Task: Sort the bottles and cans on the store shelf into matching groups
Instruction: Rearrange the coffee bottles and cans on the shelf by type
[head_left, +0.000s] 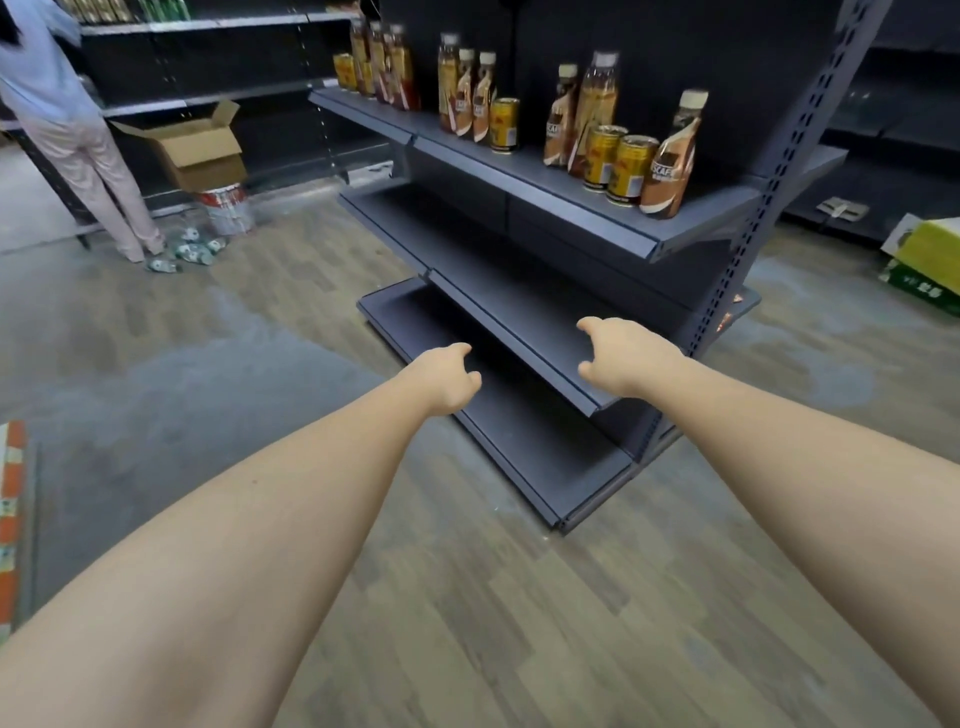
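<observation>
A dark grey store shelf carries mixed drinks on its top board. At its right end stand brown coffee bottles, a tall amber tea bottle and two gold cans. In the middle are more coffee bottles and one gold can. At the far left are several tall bottles with a can. My left hand and my right hand reach forward below, in front of the lower boards, fingers loosely curled, holding nothing.
Two lower shelf boards are bare. A person stands at another shelf at the far left, beside an open cardboard box on a bucket, with small bottles on the wood-pattern floor. A green-yellow carton lies at the right.
</observation>
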